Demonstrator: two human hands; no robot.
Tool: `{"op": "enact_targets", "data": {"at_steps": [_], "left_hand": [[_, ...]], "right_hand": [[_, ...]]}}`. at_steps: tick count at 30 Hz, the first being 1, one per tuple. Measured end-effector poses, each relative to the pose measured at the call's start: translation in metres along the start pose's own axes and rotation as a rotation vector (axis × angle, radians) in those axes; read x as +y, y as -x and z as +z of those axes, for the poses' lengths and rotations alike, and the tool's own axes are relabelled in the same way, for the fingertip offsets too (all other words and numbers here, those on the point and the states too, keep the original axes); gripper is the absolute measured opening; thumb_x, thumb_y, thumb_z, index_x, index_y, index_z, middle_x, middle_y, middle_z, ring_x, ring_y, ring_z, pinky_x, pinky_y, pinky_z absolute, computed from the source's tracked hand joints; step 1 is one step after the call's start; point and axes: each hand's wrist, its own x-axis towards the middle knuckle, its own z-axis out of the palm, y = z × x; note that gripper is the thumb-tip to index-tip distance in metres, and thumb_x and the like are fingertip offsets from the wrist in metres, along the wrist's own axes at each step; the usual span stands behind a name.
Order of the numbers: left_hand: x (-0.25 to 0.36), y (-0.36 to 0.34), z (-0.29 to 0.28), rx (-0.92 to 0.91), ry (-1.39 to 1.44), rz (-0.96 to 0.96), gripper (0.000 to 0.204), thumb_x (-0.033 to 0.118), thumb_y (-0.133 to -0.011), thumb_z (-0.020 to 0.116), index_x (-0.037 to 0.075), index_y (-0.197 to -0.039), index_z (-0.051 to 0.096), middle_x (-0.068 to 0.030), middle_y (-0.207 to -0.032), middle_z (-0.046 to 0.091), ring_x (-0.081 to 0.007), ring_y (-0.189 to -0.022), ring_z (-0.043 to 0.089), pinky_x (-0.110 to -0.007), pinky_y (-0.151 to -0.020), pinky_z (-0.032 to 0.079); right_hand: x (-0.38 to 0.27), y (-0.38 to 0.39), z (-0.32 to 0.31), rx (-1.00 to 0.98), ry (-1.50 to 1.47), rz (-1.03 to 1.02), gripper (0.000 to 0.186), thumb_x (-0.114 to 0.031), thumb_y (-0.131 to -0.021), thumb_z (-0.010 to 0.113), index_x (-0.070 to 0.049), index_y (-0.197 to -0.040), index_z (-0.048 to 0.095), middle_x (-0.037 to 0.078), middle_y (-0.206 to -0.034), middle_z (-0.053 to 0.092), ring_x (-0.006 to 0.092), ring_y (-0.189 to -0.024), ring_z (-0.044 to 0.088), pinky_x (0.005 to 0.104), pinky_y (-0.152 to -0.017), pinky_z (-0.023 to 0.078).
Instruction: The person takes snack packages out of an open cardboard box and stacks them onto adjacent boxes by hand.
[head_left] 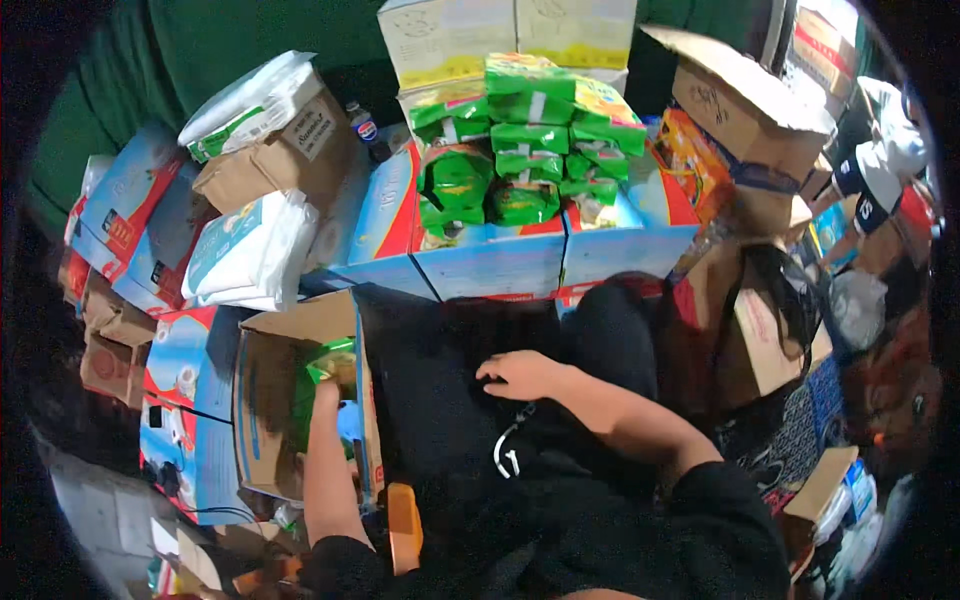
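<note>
Grip on our left hand [327, 392] can't be confirmed: it's down inside the open cardboard box [262, 415] at our left, right up against a shiny green packet [336, 349], fingers mostly hidden. Can't tell how far closed they are, or whether they've got hold of it. Packet sits inside the box, toward its far right corner; a blue item [349, 421] shows just to the right of our wrist, also inside the box. Our right hand [530, 374] is half open, fingers loosely bent, nothing visible in it, over our black trousers [430, 420]. White cord [506, 450] hangs just below that hand.

Straight ahead we have a stack of green packets [528, 165], several layers high, on a row of blue-and-red cartons [487, 270]. Two pale cartons [448, 45] stand behind the stack, with a dark green curtain [130, 95] at the back. Left of the stack: a dark bottle [366, 130] with a blue label, upright, then a brown carton [265, 165] with a white-and-green pack [250, 105] on top. Nearer us, a white plastic-wrapped pack [250, 250] lies just beyond our box. Orange object [404, 525] is just off the box's near right corner. Black plastic bag [780, 300] drapes over cartons to our right.
</note>
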Motion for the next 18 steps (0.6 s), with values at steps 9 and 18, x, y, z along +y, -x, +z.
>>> {"op": "enact_targets", "data": {"at_steps": [9,18], "left_hand": [[0.061,0.178,-0.142,0.184,0.32,0.414,0.049,0.034,-0.11,0.046,-0.008,-0.128,0.063,-0.0146,-0.122,0.068,-0.0214,-0.106,0.061,-0.037,-0.098,0.046],[0.236,0.398,-0.085,-0.27,0.307,0.74,0.052,0.037,-0.109,0.048,-0.009,-0.126,0.065,-0.0127,-0.12,0.071,-0.0176,-0.109,0.064,-0.031,-0.099,0.047]], "right_hand": [[-0.045,0.014,-0.03,0.328,-0.246,-0.239,0.04,-0.03,-0.094,0.071,-0.009,-0.128,0.064,0.014,-0.111,0.064,0.0307,-0.1,0.067,0.0421,-0.088,0.055],[-0.142,0.136,-0.078,0.523,-0.463,-0.344,0.099,-0.035,-0.088,0.08,-0.005,-0.162,0.02,0.023,-0.157,0.032,0.0369,-0.145,0.036,0.0432,-0.12,0.033]]}}
